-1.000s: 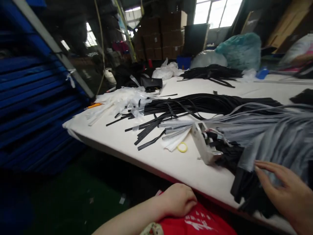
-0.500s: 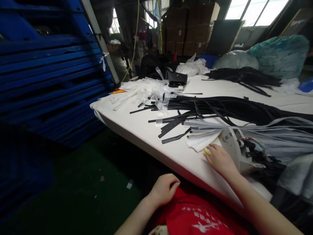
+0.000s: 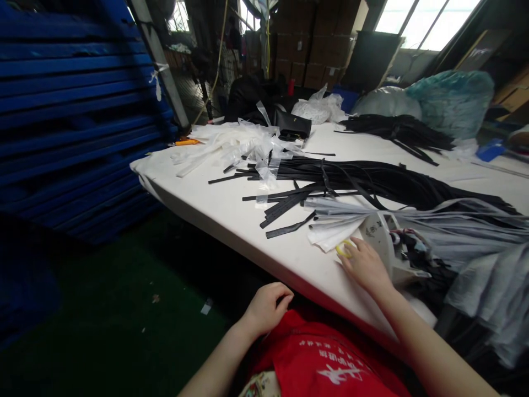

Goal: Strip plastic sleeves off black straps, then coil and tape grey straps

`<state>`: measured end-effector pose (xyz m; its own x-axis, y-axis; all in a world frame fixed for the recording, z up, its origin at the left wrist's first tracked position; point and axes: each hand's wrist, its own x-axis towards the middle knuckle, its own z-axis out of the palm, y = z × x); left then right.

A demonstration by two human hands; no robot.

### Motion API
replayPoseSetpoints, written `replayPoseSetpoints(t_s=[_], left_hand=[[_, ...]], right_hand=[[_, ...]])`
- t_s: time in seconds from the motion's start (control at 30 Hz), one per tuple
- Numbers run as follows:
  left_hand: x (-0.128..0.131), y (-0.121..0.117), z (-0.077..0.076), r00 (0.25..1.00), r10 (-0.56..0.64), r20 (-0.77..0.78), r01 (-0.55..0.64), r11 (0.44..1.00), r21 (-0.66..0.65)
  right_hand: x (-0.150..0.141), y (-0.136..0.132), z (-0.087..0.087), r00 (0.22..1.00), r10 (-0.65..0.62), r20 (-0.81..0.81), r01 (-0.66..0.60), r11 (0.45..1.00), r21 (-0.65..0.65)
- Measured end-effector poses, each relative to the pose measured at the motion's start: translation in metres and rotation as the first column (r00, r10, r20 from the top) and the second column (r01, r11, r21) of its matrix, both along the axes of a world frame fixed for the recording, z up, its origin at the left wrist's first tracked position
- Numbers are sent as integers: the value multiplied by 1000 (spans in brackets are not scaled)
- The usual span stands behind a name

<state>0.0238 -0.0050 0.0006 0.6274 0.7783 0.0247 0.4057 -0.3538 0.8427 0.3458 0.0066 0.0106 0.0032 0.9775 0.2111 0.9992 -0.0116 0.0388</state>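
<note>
My right hand rests at the near side of the white-covered table, its fingers closed on a small yellow ring-shaped thing. The ring's exact kind is unclear. Just beyond those fingers lie the ends of a bundle of whitish-grey strips. A white plastic container holding dark odds and ends stands beside my right hand. My left hand hovers over the lap by the red apron, fingers curled and thumb bent toward them, with nothing visible in the grip.
Long black strips lie bundled across the white table. Behind them are crumpled clear plastic pieces, a black pouch and another black bundle. Blue pallets are stacked on the left. Plastic-wrapped strips hang at the right.
The view has shifted slightly, so the table appears a little further left. More of the yellow ring shows at my right fingertips. My left hand keeps its curled pose.
</note>
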Motion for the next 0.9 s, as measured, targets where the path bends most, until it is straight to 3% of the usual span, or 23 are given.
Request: replayPoseSetpoints(t_s=[0.17,0.33,0.6,0.77,0.9], left_hand=[[10,-4,2,1000,-26,-1,26,1000,8],[16,-12,4,999,-38,-22,38,999,13],[11,-17,4,997,-24,-71,24,1000,-2],[15,-16,3,997,-44,-68,44,999,-6],[22,-16,1,996,-50,-70,49,999,-6]], right_hand=[[-20,30,15,993,42,-108,-53,994,-94],[-52,52,17,991,134,-27,-137,967,-214],[-51,51,13,993,110,-39,-115,981,-157],[-42,51,5,965,43,-260,-56,997,-44],[-31,54,2,827,20,-561,-1,999,33]])
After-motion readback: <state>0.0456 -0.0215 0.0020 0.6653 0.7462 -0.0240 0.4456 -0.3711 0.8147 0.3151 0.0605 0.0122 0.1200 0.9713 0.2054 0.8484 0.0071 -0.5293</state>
